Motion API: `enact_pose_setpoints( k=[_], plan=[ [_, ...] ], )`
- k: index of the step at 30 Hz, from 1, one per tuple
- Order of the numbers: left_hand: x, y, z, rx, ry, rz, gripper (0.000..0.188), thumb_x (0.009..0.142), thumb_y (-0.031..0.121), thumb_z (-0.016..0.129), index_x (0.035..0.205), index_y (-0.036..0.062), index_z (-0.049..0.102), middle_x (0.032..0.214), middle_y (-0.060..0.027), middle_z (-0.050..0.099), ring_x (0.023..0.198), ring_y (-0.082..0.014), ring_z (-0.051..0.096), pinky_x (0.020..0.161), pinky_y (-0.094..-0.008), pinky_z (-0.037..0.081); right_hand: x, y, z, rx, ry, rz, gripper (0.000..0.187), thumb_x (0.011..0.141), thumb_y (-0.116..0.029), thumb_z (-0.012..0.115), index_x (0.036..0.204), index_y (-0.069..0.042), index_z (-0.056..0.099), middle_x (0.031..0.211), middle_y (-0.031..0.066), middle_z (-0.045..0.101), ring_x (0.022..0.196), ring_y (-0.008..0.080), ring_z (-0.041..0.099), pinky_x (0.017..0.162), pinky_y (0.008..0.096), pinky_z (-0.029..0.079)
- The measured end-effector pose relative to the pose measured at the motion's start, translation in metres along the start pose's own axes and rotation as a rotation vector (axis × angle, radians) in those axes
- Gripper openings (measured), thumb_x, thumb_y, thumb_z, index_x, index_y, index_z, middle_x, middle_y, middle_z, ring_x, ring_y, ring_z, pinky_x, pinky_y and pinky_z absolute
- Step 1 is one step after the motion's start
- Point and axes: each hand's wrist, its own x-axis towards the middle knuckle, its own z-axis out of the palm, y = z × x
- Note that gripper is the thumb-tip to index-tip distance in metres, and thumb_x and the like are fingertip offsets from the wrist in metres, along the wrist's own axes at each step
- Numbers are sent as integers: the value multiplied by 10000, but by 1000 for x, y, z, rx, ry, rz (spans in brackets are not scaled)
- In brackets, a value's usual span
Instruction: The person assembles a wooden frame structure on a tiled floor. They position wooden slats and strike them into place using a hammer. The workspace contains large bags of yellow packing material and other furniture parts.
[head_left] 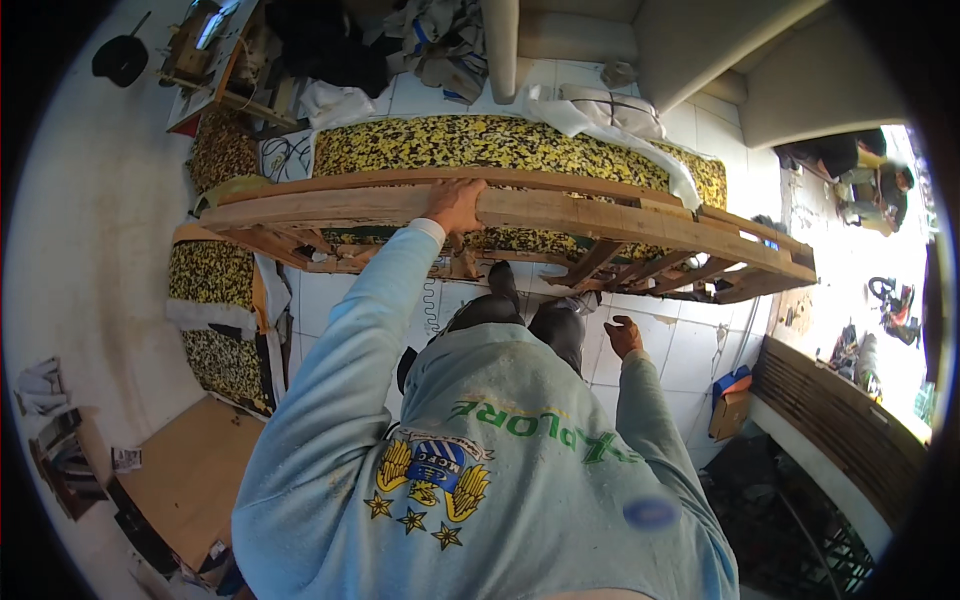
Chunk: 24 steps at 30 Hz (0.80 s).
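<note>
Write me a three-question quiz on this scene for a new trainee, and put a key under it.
1. Which hand is on the wooden frame?
2. True or false: the right hand is holding a hammer.
3. Pick one: the long patterned piece just beyond the frame is mainly (A) red and white, (B) yellow and black, (C) plain blue.

Key:
1. The left hand, gripping it from above.
2. False: the right hand is off the frame and appears empty, fingers slightly curled.
3. B.
</note>
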Motion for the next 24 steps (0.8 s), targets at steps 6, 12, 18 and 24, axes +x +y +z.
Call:
enact_pose_setpoints(
  k=[6,12,18,24],
  plan=[
    [2,-4,5,3,5,4,807,727,449,897,1396,174,540,1427,-93,588,1339,-347,528,1142,-556,356,34,24,13,65,3,-71,536,863,-341,783,1252,10,665,1079,246,756,1066,361,719,951,410,553],
    [6,-6,20,33,101,31,803,694,485,898,1352,170,560,1415,-73,577,1364,-314,497,1161,-584,297,60,48,24,-41,42,-220,536,878,-279,788,1299,11,627,1027,192,764,760,241,732,690,377,594],
    [3,-4,17,-2,46,10,840,711,479,889,1409,171,538,1487,-81,524,1410,-311,457,1201,-562,256,62,42,13,23,-27,-132,503,881,-280,793,1269,5,645,1051,210,764,894,306,724,816,411,577],
    [-4,1,5,-2,23,-2,823,762,428,867,1466,175,522,1509,-77,532,1428,-301,460,1219,-562,251,62,29,6,-21,4,-125,519,896,-250,784,1298,32,614,1038,191,766,728,223,712,665,363,592]
  ],
)
